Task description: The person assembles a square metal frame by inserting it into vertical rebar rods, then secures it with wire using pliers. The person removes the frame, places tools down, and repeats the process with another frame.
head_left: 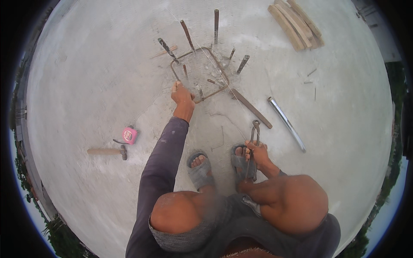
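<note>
My left hand [183, 98] is closed on the near left corner of a rusty bent-steel stirrup [211, 95]. This stirrup lies low around a group of rebar stubs that rise from the concrete, among them a tall upright rebar [216, 28]. By my right foot, my right hand [259, 155] is wrapped round the handles of a pair of pincers [256, 124], jaws pointing away from me. A thin wire [232, 122] runs across the floor toward my right fingers; whether they pinch it I cannot tell.
A taut string [206, 56] crosses above the stirrup. Right of it lie a flat brown bar [253, 108] and a shiny metal tube [287, 124]. Wood strips [294, 23] are stacked at the far right. On the left are a hammer [105, 151] and a pink tape measure [130, 135].
</note>
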The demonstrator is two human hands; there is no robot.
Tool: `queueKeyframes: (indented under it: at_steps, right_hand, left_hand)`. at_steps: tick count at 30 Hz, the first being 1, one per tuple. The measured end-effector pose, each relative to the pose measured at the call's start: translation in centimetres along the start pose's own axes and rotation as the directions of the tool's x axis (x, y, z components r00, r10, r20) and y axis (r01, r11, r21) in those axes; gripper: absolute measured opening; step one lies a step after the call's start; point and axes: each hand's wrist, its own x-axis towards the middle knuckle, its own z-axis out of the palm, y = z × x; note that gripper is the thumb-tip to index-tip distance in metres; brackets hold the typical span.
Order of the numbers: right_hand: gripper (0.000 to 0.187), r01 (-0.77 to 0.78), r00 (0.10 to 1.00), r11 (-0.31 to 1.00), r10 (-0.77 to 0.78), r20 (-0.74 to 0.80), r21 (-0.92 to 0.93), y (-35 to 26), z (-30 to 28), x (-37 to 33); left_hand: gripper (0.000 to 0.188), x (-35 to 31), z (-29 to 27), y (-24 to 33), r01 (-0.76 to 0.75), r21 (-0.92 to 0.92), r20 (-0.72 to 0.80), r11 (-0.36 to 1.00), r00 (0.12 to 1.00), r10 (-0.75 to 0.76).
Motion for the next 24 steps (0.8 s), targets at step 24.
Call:
queueKeyframes:
  at_steps: [24]
  right_hand:
    - [0.024, 0.320, 0.946, 0.944, -0.322, -0.024, -0.079, -4.4, -0.1, -2.3]
  left_hand:
    - [0.022, -0.7, -4.3, 3.0, 0.252, -0.318, 0.422, 0.914, 0.901, -0.101]
